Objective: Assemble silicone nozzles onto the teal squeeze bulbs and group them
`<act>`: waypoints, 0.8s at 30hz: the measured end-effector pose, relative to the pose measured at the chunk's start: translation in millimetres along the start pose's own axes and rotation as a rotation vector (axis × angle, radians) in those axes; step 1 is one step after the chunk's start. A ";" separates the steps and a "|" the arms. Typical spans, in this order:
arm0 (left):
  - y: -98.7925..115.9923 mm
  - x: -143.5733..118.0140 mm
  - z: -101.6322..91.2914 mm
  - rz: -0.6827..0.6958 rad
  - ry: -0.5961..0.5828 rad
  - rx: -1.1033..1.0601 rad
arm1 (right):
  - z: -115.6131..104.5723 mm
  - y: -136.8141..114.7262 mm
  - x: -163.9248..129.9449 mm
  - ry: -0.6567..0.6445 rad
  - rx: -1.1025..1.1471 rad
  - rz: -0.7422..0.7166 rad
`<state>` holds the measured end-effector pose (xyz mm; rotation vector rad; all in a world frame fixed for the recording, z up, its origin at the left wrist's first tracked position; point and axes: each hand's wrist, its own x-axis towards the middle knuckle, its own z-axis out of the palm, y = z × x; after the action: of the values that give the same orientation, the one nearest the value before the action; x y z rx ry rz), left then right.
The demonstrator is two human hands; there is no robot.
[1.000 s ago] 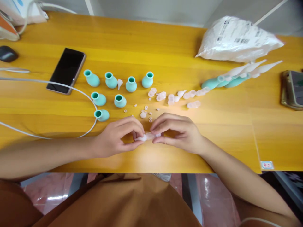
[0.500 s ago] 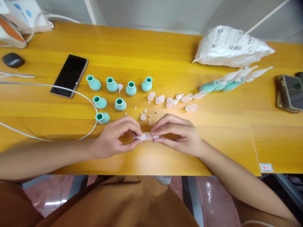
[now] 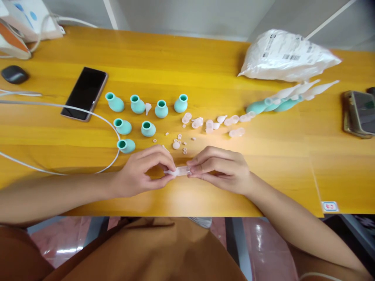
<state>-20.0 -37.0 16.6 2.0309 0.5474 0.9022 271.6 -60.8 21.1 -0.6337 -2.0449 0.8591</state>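
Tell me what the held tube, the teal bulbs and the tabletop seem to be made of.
Tube: likely smooth plastic, translucent, since its wall looks partly see-through. Bulbs: perhaps rubber or silicone, with a matte finish; their surface shows only soft highlights. Tabletop: wood or wood-look laminate, glossy, judging by its grain streaks and bright reflection.

A dark-screened phone (image 3: 84, 93) lies on the left of the table (image 3: 175, 66), a white cable (image 3: 35, 103) crossing its near end; farther left sit a black mouse (image 3: 14, 74) and a white box (image 3: 35, 19) with blue marks. At the right are a printed white plastic bag (image 3: 287, 56), a cased device (image 3: 365, 111) and, by the near edge, a small sticker (image 3: 330, 206).
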 end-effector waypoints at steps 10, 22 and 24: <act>1.9 -0.3 -2.9 0.061 -0.013 0.032 | 2.5 0.6 -3.5 -0.009 0.002 0.000; 1.7 -1.0 -2.3 0.070 -0.039 -0.010 | 4.6 1.4 -2.9 0.007 0.060 0.027; 2.1 -1.1 -2.3 0.073 -0.033 -0.013 | 5.2 1.2 -3.2 0.011 0.065 0.033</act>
<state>-22.4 -37.7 18.8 2.0617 0.4515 0.9112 269.2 -64.0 16.3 -0.6370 -1.9932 0.9351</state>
